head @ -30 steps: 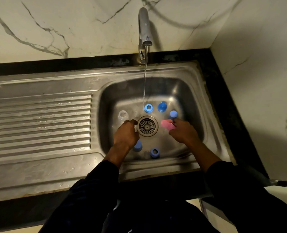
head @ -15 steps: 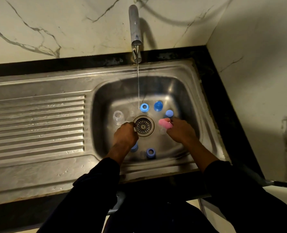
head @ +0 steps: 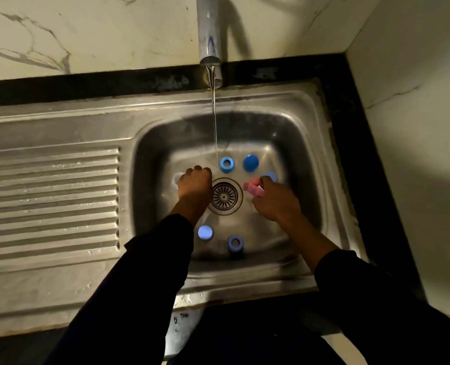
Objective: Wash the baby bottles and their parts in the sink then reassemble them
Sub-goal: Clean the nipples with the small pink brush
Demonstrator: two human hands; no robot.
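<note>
Marble-veined wall tiles back a steel sink (head: 324, 143) set in a dark desk, with its ribbed drainer off at 9 o'clock. From the tap (head: 209, 35) at 12 o'clock a thin stream of water (head: 214, 127) falls into the basin just above the drain (head: 224, 196).

Taking the drain as the dial's centre, the left hand (head: 195, 184) sits at 10 with its fingers curled under; whether it grips anything I cannot tell. The right hand (head: 276, 204) at 3 pinches a pink sponge (head: 252, 188).

The bottle parts lie scattered round the drain:
- a blue ring (head: 226, 164) at 12
- a blue cap (head: 250, 163) at 1
- a pale blue piece (head: 271, 175) at 2, partly hidden by the right hand
- a clear part (head: 176, 179) at 9, just beside the left hand
- a light blue disc (head: 205, 232) at 7
- a second blue ring (head: 235, 243) at 6

I judge the washing to be at an early stage. Every part lies separate and none is joined to another. Scrubbing most pieces, rinsing them and all the reassembly seem to remain.
</note>
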